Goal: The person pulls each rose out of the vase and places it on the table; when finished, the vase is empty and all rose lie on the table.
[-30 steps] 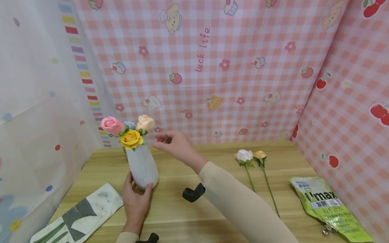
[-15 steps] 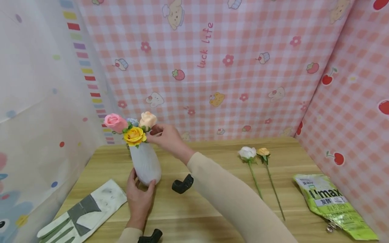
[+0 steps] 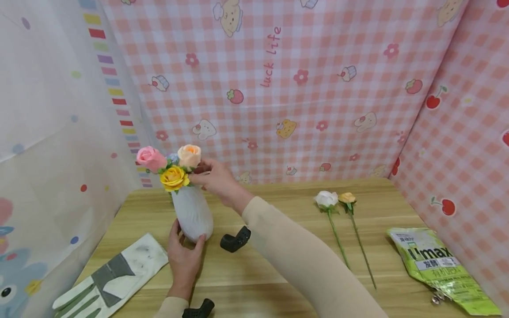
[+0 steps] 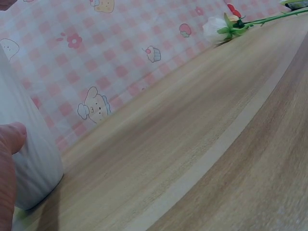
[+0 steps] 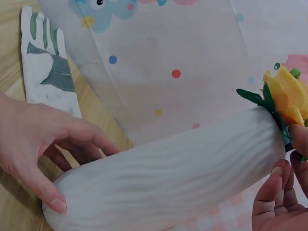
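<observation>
A white ribbed vase (image 3: 192, 212) stands on the wooden table, leaning a little in the head view. My left hand (image 3: 184, 260) grips its lower part, thumb on the near side. Out of the mouth rise a pink rose (image 3: 150, 158), a yellow rose (image 3: 173, 178), a peach rose (image 3: 189, 154) and a mostly hidden blue flower (image 3: 173, 158). Just under the peach bloom, my right hand (image 3: 222, 181) pinches that rose at the vase's mouth. From the right wrist, its curled fingertips (image 5: 276, 180) show right by the rim, close below the yellow rose (image 5: 284, 96).
A white and grey work glove (image 3: 115, 276) lies left of the vase. On the right are a white rose (image 3: 327, 199) and a yellow-orange rose (image 3: 347, 198) with long stems, then a green Umax bag (image 3: 437, 265). Patterned cloths (image 3: 318, 101) wall in the table.
My right hand has come left to the vase's mouth and taken hold of the peach rose. That bloom has turned, showing its orange centre. My left hand has kept its grip on the vase.
</observation>
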A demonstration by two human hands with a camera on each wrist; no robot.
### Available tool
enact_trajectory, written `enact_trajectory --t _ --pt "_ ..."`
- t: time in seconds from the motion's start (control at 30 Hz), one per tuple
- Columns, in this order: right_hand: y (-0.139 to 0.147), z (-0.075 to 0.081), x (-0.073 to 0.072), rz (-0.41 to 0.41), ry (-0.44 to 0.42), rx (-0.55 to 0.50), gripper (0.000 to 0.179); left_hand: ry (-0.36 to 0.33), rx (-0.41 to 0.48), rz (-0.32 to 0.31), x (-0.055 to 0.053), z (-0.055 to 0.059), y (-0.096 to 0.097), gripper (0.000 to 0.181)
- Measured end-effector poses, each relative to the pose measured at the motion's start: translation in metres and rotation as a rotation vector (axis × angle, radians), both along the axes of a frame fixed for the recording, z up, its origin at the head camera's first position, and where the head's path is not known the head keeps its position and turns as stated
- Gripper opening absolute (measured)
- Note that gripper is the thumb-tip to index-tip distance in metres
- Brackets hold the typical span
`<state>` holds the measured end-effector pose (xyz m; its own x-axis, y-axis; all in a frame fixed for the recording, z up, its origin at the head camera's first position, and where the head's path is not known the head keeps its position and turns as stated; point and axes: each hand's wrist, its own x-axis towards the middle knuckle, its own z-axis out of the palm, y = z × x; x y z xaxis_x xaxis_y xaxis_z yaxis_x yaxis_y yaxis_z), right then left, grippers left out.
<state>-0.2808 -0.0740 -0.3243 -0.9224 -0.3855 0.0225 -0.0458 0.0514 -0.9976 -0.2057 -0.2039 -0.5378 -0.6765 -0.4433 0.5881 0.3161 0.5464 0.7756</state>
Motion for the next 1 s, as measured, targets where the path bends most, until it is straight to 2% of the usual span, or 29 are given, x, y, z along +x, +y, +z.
enact_trajectory --t 0.23,0.57,0.77,1.0 --pt "-0.001 0.002 0.001 0.031 0.013 -0.012 0.009 0.018 -0.013 0.01 -0.002 0.0 -0.001 0.084" --pt "0.0 0.008 0.003 0.021 0.026 -0.017 0.024 -0.01 0.008 -0.007 0.0 -0.002 -0.002 0.084" --pt "0.004 0.018 0.001 0.045 0.104 -0.118 0.027 -0.023 0.008 -0.005 0.0 -0.002 -0.003 0.084" --pt "0.013 0.039 0.004 0.073 0.119 -0.248 0.031 -0.014 -0.002 -0.001 0.001 -0.001 -0.003 0.084"
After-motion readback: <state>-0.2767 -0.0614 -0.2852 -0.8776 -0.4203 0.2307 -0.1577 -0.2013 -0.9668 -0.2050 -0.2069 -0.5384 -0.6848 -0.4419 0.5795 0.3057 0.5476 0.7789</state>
